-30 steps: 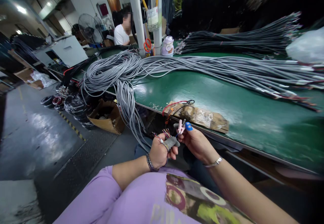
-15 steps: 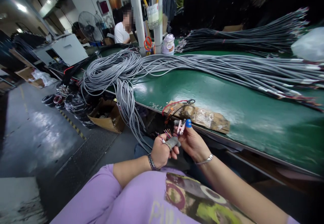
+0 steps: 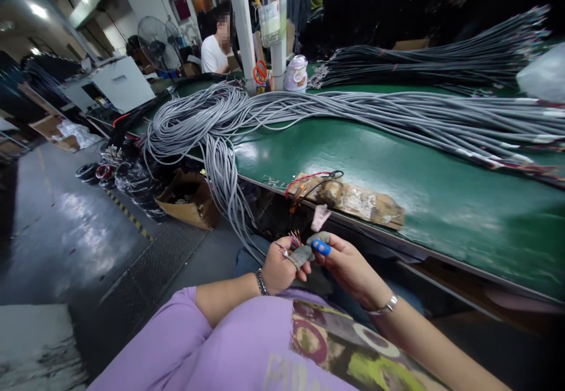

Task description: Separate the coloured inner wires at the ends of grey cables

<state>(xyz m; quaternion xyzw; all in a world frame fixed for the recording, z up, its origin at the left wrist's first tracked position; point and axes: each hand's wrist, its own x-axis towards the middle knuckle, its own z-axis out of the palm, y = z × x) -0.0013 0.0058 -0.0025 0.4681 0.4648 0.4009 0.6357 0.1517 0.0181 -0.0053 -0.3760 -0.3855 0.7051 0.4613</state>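
My left hand (image 3: 282, 266) is closed around a cable end, from which thin coloured wires (image 3: 295, 238) fan out above the fist. A grey cover wraps its thumb. My right hand (image 3: 342, 255) sits close beside it, thumb and index finger pinched together near the left thumb tip. Blue tape is on the right thumb and a grey cover on the index finger. What the pinch holds is hidden. Just above those fingers is a small pink clip-like tool (image 3: 320, 218), blurred; whether the hand still touches it I cannot tell.
A cardboard-and-tape pad (image 3: 368, 205) with red and black leads lies along the edge of the green table (image 3: 441, 220). Grey cables (image 3: 198, 120) heap across it and hang over the edge. A carton (image 3: 188, 199) stands on the floor; a person (image 3: 215, 52) sits beyond the post.
My right hand has moved down and turned toward the left thumb. The pink tool, earlier between its fingers, now shows above them. My left hand has hardly moved.
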